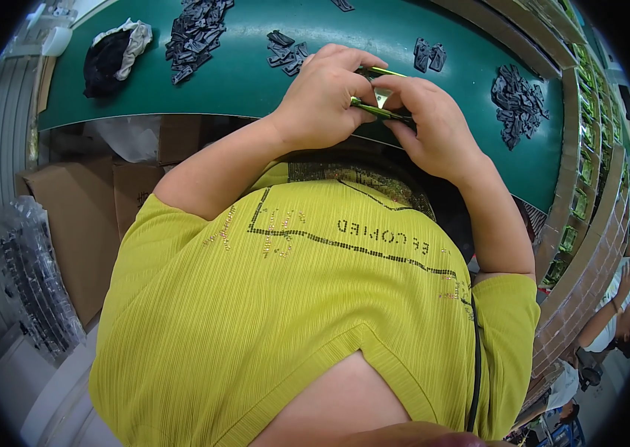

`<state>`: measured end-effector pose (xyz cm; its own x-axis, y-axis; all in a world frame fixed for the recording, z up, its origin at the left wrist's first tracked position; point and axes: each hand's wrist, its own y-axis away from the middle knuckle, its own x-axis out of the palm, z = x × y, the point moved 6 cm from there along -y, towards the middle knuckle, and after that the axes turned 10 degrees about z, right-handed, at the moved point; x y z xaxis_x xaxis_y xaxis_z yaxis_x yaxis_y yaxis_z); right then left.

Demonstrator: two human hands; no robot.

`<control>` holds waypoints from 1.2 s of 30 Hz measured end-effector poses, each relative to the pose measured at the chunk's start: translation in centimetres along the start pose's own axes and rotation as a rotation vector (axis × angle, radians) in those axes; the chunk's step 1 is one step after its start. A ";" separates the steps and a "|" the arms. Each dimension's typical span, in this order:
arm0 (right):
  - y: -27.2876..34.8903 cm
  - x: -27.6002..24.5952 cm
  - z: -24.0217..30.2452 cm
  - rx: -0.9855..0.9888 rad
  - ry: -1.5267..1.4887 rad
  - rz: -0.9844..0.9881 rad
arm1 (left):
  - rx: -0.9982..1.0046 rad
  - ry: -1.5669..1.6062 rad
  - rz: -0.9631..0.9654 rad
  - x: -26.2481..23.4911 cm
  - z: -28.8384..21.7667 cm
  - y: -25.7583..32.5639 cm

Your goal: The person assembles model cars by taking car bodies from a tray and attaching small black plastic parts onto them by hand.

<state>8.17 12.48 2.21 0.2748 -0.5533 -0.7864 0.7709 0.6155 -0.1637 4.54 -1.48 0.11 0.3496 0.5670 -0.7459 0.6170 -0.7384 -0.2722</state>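
Observation:
Above the near edge of the green table, I hold a glossy green frame-like part [380, 112] with a gap through its middle. My left hand [321, 95] grips its left end, fingers curled over it. My right hand [434, 123] closes on the right end, thumb below and fingers above. Much of the part is hidden by my fingers, so its exact kind cannot be told. Just beyond my left hand lies a small group of black plastic pieces [284, 54]. Beyond my right hand is another little cluster of black pieces [429, 55].
Larger heaps of black pieces lie at the far left [197, 37] and right [520, 106] of the green table [248, 93]. A black-and-white cloth bundle [114, 58] rests at left. Racks of green parts [582, 201] line the right. Cardboard boxes [76, 223] stand below left. People [613, 313] sit at right.

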 end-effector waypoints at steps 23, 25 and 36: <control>0.7 -4.5 -5.2 0.308 -0.664 -0.031 | 0.006 0.780 0.279 -2.2 2.3 -6.1; -0.1 -6.0 -5.0 0.160 -0.459 -0.154 | -0.055 0.861 0.267 -2.2 1.9 -6.9; -1.1 -6.5 -8.0 0.138 -0.504 -0.254 | -0.570 1.218 0.326 1.0 3.5 -8.3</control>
<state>0.94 19.88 2.76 0.2846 -0.8940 -0.3462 0.9070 0.3680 -0.2047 -2.73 3.97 -0.55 0.7396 0.5756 0.3489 0.4865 -0.8154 0.3138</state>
